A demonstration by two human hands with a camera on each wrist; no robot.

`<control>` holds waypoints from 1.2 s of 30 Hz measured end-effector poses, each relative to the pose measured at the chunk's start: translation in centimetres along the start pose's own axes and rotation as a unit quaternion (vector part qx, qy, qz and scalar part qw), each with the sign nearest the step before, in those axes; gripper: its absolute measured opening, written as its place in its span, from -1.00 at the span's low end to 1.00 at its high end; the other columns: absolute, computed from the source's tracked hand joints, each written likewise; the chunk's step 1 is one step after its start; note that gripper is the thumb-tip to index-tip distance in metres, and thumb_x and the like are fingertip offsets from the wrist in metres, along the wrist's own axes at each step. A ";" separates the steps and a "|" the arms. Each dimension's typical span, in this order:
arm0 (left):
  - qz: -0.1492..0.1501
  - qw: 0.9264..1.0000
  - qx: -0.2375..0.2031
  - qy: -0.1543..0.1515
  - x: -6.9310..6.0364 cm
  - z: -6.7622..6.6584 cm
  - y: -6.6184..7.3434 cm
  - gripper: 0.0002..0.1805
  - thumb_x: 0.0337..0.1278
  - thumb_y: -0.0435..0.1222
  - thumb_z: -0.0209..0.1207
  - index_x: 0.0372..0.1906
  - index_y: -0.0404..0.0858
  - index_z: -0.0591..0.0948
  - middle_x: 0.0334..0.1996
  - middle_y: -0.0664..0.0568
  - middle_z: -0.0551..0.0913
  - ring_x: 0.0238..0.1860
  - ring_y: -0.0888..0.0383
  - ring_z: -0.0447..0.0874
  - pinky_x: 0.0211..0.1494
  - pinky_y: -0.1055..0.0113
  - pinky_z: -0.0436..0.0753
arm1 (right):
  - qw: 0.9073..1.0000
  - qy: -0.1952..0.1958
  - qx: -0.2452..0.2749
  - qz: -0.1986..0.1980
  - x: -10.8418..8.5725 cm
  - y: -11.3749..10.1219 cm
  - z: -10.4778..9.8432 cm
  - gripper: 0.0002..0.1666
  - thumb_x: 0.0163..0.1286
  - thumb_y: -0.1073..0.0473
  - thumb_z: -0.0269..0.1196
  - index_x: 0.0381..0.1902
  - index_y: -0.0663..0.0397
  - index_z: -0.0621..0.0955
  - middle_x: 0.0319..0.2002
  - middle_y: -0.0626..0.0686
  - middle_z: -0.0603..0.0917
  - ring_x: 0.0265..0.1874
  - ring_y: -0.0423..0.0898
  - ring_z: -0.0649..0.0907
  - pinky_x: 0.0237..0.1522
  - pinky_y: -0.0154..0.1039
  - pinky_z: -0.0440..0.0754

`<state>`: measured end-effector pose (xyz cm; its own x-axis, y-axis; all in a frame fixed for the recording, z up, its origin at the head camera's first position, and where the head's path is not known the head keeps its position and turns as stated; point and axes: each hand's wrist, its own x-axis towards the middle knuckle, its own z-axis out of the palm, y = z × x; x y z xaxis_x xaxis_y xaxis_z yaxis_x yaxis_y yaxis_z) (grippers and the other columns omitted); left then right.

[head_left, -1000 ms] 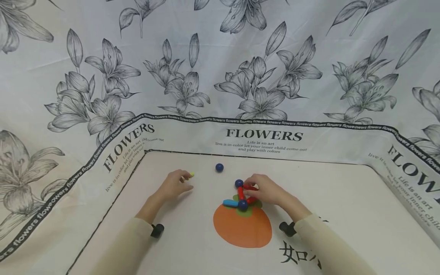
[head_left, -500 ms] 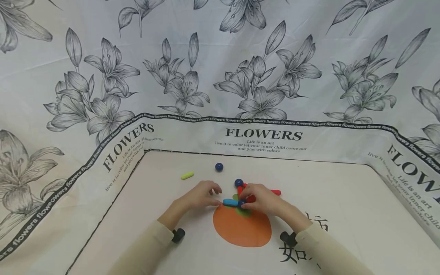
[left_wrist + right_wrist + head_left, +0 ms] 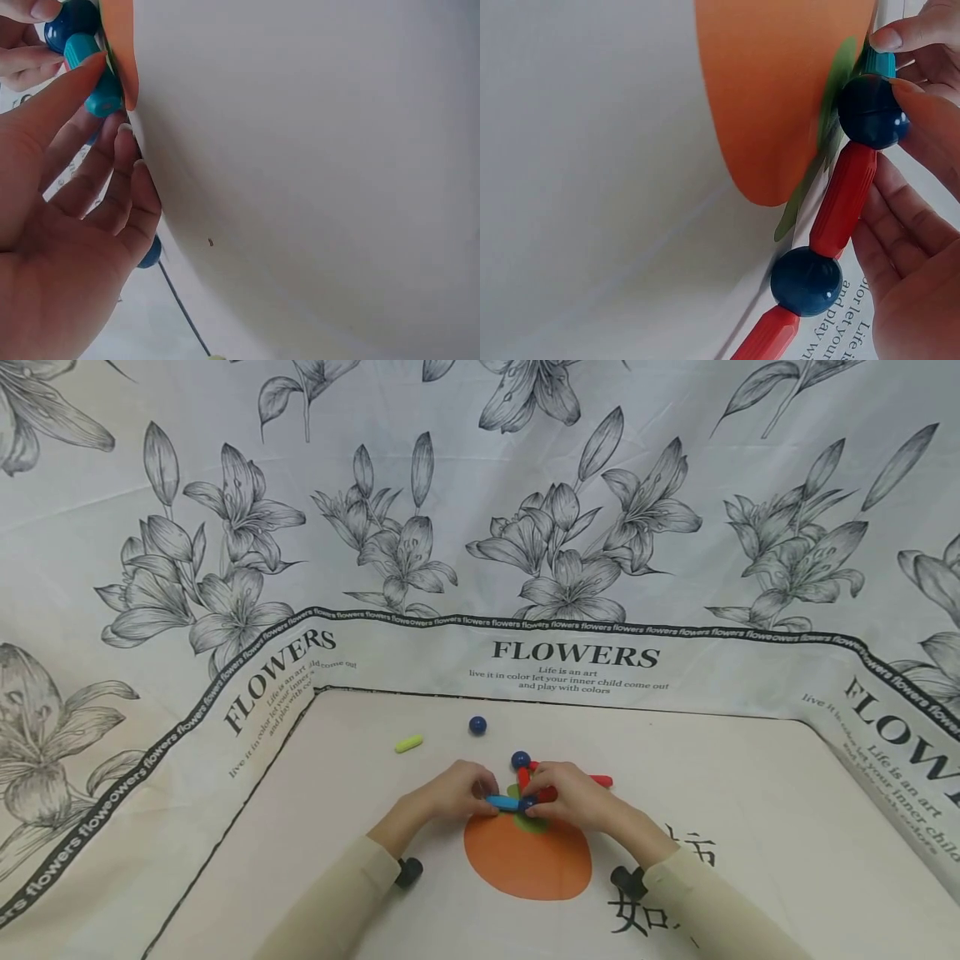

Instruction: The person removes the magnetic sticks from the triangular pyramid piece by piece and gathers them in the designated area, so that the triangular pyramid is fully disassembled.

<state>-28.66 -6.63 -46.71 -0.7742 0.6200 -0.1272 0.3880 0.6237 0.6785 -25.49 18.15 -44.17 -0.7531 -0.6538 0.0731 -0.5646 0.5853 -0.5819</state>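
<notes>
In the head view my left hand pinches a light blue magnetic rod between thumb and fingers. The rod's other end meets a dark blue ball, which my right hand grips. From that ball a red rod runs to a second blue ball in the right wrist view, and another red rod continues from there. More red rod shows beyond my right hand, which hides part of the build. The left wrist view shows my thumb across the blue rod.
A loose yellow-green rod lies left of the build, and a single blue ball sits behind it. The white tabletop cloth bears a printed orange persimmon. Flower-printed fabric rises at the back and sides.
My left hand let go of the yellow-green rod, came right and took hold of the light blue rod. My right hand shifted from the red rods to the front blue ball.
</notes>
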 end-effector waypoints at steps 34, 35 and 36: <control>-0.076 0.984 0.057 0.150 -7.2 -6.2 -6.4 -0.87 0.19 -0.33 0.41 -0.32 -0.20 0.65 -0.40 0.09 0.57 -0.30 0.15 0.47 -0.18 0.27 0.51 | 1.000 -0.003 -0.008 0.010 0.1 0.0 0.1 -0.76 0.29 0.21 0.47 -0.09 0.13 0.79 -0.21 -0.05 0.69 -0.17 0.01 0.62 -0.08 -0.10 0.66; -0.084 0.983 0.060 0.152 -7.6 -6.6 -6.9 -0.87 0.19 -0.33 0.41 -0.32 -0.20 0.64 -0.38 0.09 0.58 -0.29 0.15 0.48 -0.16 0.25 0.52 | 1.000 -0.005 -0.009 0.013 0.1 0.0 0.1 -0.76 0.30 0.20 0.47 -0.08 0.12 0.79 -0.21 -0.07 0.69 -0.16 0.00 0.62 -0.07 -0.11 0.65; -0.089 0.982 0.060 0.153 -7.9 -6.9 -7.3 -0.87 0.19 -0.33 0.41 -0.31 -0.21 0.64 -0.36 0.08 0.59 -0.26 0.14 0.49 -0.14 0.24 0.54 | 1.000 -0.006 -0.012 0.013 0.1 0.0 0.1 -0.76 0.30 0.20 0.47 -0.08 0.11 0.79 -0.21 -0.07 0.68 -0.16 0.00 0.62 -0.07 -0.10 0.65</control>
<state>-28.87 -19.34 -45.65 -0.9419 0.3359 0.0006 0.2757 0.7719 0.5729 -25.56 18.03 -44.30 -0.7638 -0.6437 0.0480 -0.5525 0.6135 -0.5642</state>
